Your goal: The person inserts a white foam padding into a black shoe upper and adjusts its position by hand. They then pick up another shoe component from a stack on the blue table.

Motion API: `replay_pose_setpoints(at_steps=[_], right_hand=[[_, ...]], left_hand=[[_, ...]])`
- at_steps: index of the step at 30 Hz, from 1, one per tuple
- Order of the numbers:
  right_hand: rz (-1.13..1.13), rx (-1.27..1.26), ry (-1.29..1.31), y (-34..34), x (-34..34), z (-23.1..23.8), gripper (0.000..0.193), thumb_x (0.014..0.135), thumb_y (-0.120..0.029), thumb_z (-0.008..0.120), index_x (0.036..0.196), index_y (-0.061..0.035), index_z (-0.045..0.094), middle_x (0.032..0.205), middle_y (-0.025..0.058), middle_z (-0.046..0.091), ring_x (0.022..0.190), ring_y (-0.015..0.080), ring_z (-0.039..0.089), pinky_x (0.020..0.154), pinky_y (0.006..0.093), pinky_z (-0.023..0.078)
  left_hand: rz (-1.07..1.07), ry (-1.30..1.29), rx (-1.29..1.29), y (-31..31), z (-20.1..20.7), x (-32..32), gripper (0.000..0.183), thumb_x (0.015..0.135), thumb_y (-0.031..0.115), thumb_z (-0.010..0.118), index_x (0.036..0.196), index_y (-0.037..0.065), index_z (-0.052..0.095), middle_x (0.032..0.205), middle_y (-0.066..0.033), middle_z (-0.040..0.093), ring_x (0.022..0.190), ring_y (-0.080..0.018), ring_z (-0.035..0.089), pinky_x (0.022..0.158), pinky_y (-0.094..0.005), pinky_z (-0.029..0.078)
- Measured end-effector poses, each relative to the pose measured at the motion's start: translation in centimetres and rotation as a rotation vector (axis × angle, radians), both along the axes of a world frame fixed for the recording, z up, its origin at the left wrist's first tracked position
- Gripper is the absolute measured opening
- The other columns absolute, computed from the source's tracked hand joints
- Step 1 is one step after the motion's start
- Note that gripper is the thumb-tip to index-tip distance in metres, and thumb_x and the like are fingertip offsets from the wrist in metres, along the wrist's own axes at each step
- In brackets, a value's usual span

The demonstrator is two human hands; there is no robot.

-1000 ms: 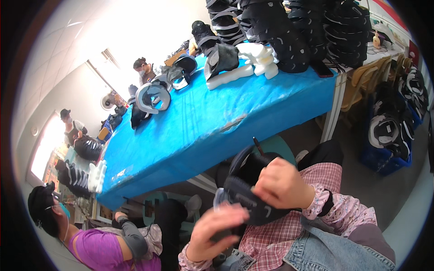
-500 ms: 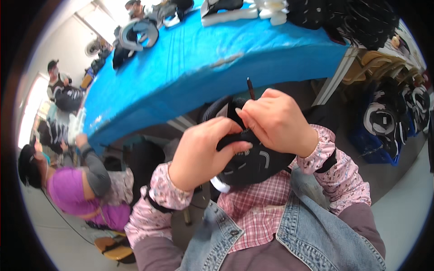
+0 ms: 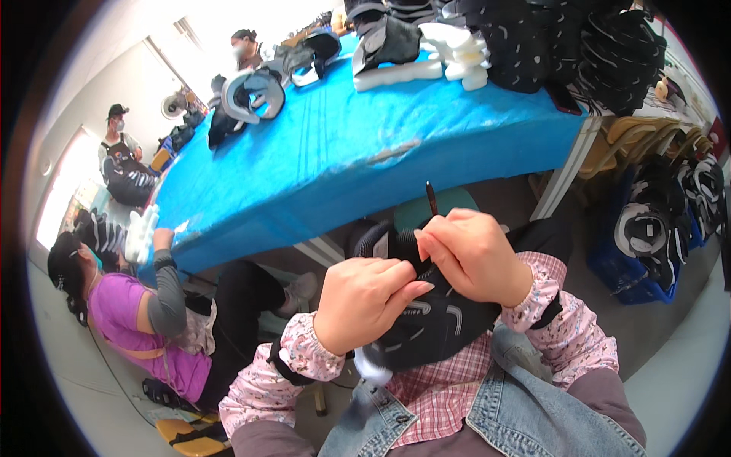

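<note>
A black piece with pale curved stripes, like a padded shoe upper (image 3: pixel 422 335), rests in my lap with its ribbed collar away from me. My left hand (image 3: pixel 362 301) is closed on its near-middle edge, thumb pressed toward the fingers. Beside it, my right hand (image 3: pixel 476 255) is curled over the same edge and also keeps a slim dark pen-like tool (image 3: pixel 432 199), whose tip sticks up above the knuckles. The two hands almost meet, and what lies between their fingertips is mostly hidden. A white flap (image 3: pixel 371 369) hangs at the piece's lower left.
Ahead stands a blue-covered table (image 3: pixel 304 167) with grey-and-black padded pieces (image 3: pixel 253 97), white foam pieces (image 3: pixel 461 57) and black stacks (image 3: pixel 620 61). At right is a blue crate (image 3: pixel 643 283) of similar pieces. A co-worker in purple (image 3: pixel 133 301) sits at left; a stool (image 3: pixel 449 199) is under the table.
The view has tilted up, so the table and my hands appear lower. Both hands keep their hold on the black upper, and more of its striped face shows below my left hand.
</note>
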State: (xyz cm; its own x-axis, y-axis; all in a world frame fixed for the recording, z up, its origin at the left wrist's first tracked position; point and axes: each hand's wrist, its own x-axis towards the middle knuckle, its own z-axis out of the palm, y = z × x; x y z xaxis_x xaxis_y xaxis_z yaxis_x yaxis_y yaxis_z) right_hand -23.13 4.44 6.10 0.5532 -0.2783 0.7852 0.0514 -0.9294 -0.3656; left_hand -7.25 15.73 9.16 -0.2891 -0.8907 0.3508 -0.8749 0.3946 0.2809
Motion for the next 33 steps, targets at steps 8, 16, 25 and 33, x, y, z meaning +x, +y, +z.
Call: replay_pose_setpoints(at_steps=[8,16,25,33], right_hand=[[-0.118,0.059,-0.122,2.0,1.2,1.7,0.01,0.089,-0.014,0.056,0.082,-0.0066,0.055,0.058,0.0084,0.053,0.049,0.0273,0.055,0.051,0.0361,0.042],[0.503,0.58,-0.17,-1.0,-0.8,0.5,0.038,0.101,-0.027,0.037,0.086,0.0003,0.06,0.089,0.0121,0.061,0.086,0.0234,0.057,0.08,0.032,0.043],[0.205,0.314,-0.092,0.4,-1.4,0.5,0.035,0.098,-0.022,0.043,0.075,0.0014,0.056,0.068,0.0174,0.056,0.064,0.0354,0.055,0.06,0.0404,0.043],[0.029,-0.082,-0.033,0.0,-1.1,-1.4,0.026,0.087,-0.019,0.057,0.066,-0.004,0.057,0.063,0.0087,0.057,0.057,0.0278,0.055,0.058,0.0365,0.043]], left_hand=[[-0.046,0.087,-0.331,-1.4,-0.5,-0.4,0.026,0.088,0.025,0.056,0.08,0.001,0.06,0.081,-0.012,0.059,0.077,-0.0329,0.06,0.066,-0.0392,0.047],[-0.159,0.504,-0.298,-2.0,0.0,1.0,0.033,0.09,0.017,0.045,0.061,0.0,0.048,0.059,-0.0129,0.046,0.056,-0.0293,0.05,0.053,-0.0365,0.038],[-0.129,0.215,-0.244,-1.7,-1.6,0.3,0.05,0.095,0.042,0.037,0.071,0.001,0.054,0.065,-0.0135,0.053,0.061,-0.034,0.053,0.057,-0.0402,0.04],[-0.167,0.038,-0.188,-3.9,-6.1,2.5,0.037,0.095,0.031,0.039,0.086,0.001,0.057,0.08,-0.0148,0.058,0.076,-0.0341,0.057,0.07,-0.0418,0.043]])
